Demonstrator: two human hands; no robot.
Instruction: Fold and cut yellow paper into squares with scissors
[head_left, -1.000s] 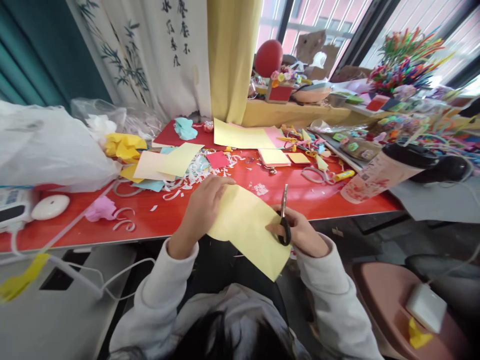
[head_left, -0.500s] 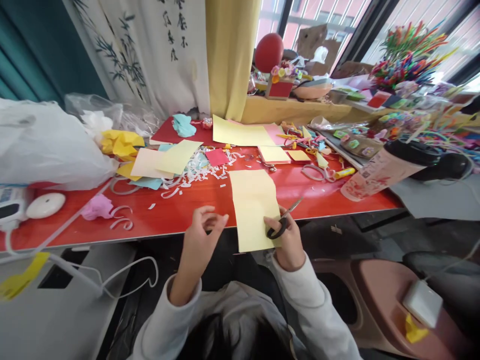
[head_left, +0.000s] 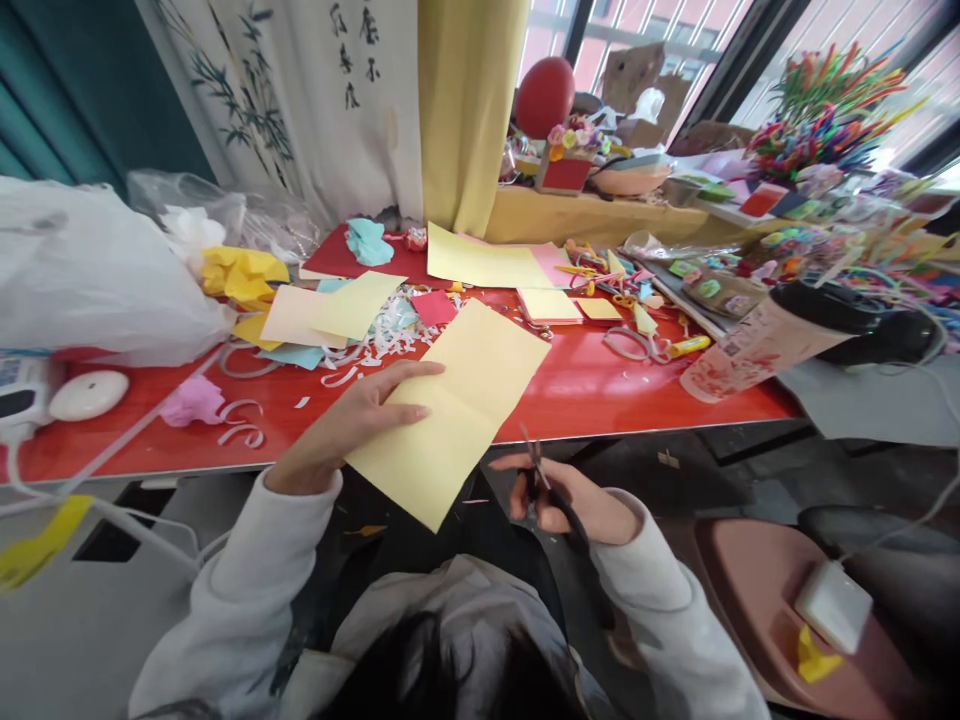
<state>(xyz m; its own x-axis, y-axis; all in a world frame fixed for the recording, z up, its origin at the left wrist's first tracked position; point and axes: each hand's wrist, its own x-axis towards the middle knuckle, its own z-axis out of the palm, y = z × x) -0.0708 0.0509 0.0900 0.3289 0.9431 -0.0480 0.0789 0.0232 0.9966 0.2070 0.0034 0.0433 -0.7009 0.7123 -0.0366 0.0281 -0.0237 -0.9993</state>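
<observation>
A creased sheet of pale yellow paper [head_left: 457,410] is tilted over the front edge of the red table [head_left: 637,390]. Its left side is gripped by my left hand [head_left: 367,410], with the thumb and fingers on the upper face. To the right of the sheet, apart from it, my right hand [head_left: 574,495] holds dark-handled scissors [head_left: 537,470] with the blades pointing up. Part of the handles is hidden by the fingers.
White paper shreds [head_left: 382,335] and paper sheets [head_left: 360,305] lie behind the yellow sheet. A pink cup [head_left: 757,345] leans at the right, a yellow glue stick [head_left: 688,346] beside it. A white plastic bag [head_left: 90,270] fills the left end.
My left hand has moved left and taken hold of the yellow sheet, which has turned clockwise and shifted left. My right hand has let go of the sheet, keeping the scissors.
</observation>
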